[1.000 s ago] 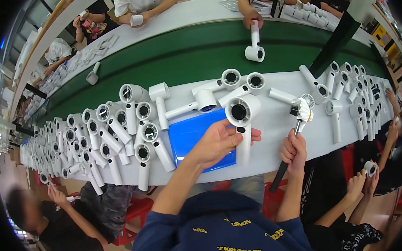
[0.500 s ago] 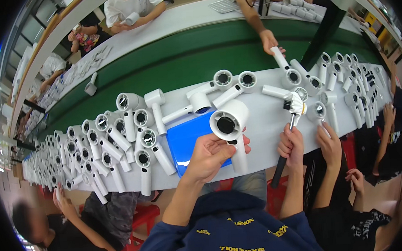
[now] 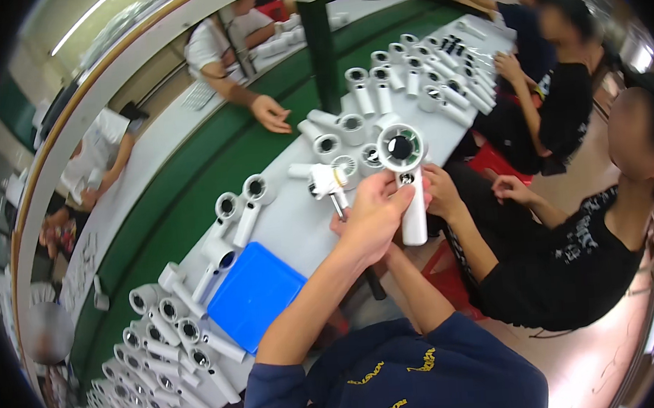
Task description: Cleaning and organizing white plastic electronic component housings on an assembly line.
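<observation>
My left hand (image 3: 377, 214) is closed round the handle of a white handheld fan (image 3: 415, 224), its round head tilted up with a dark centre. It reaches across my right forearm. Mostly hidden behind it, my right hand (image 3: 340, 224) grips a dark-handled stick tool (image 3: 341, 204) whose head is wrapped in white material with a yellowish band. At the fan's right side is the hand of a person on my right (image 3: 439, 190); whether it touches the fan, I cannot tell.
A blue tray (image 3: 254, 294) lies on the white table. Many white fans (image 3: 169, 310) crowd its left end, others (image 3: 416, 69) its far right. Beyond runs a green belt (image 3: 180, 169), with a person's open hand (image 3: 269, 115) over it. A dark post (image 3: 322, 56) rises behind.
The view has swung right. My left hand has carried the fan rightward to the neighbour's hand. The person across has let go of a fan and now has an empty hand.
</observation>
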Action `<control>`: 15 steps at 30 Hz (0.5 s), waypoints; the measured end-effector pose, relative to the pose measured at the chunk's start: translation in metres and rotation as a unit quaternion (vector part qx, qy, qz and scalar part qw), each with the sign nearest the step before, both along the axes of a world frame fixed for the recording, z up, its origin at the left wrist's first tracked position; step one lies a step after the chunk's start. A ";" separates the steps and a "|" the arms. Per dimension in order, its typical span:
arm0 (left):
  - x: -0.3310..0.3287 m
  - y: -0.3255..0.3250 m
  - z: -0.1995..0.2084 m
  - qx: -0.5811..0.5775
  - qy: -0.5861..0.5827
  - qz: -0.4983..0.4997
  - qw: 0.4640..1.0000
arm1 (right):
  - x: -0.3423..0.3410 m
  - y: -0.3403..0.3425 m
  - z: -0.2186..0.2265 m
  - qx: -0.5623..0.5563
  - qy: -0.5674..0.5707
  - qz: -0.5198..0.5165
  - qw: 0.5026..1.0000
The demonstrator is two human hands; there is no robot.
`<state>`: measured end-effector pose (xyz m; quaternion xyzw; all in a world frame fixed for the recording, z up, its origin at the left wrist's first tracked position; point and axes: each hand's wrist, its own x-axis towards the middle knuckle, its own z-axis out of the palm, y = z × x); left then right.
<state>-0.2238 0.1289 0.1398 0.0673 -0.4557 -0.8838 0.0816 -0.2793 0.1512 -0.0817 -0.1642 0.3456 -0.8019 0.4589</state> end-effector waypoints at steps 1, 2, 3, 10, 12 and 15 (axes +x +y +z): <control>-0.024 0.013 -0.006 0.002 0.004 -0.031 1.000 | -0.004 0.002 -0.007 0.038 -0.011 0.040 0.998; -0.041 0.016 -0.019 0.012 -0.016 -0.026 0.999 | 0.012 -0.012 0.022 0.106 0.091 0.051 0.989; -0.059 0.028 -0.027 0.026 -0.031 -0.034 0.999 | 0.019 -0.007 0.049 0.105 0.092 0.041 0.989; -0.126 0.088 -0.051 0.196 -0.087 -0.104 0.971 | 0.016 0.021 0.093 0.091 0.027 0.107 0.990; -0.138 0.078 -0.067 0.200 -0.066 -0.120 0.970 | 0.018 0.020 0.096 0.099 0.036 0.115 0.988; -0.138 0.073 -0.067 0.205 -0.081 -0.138 0.966 | 0.019 0.021 0.097 0.102 0.023 0.115 0.988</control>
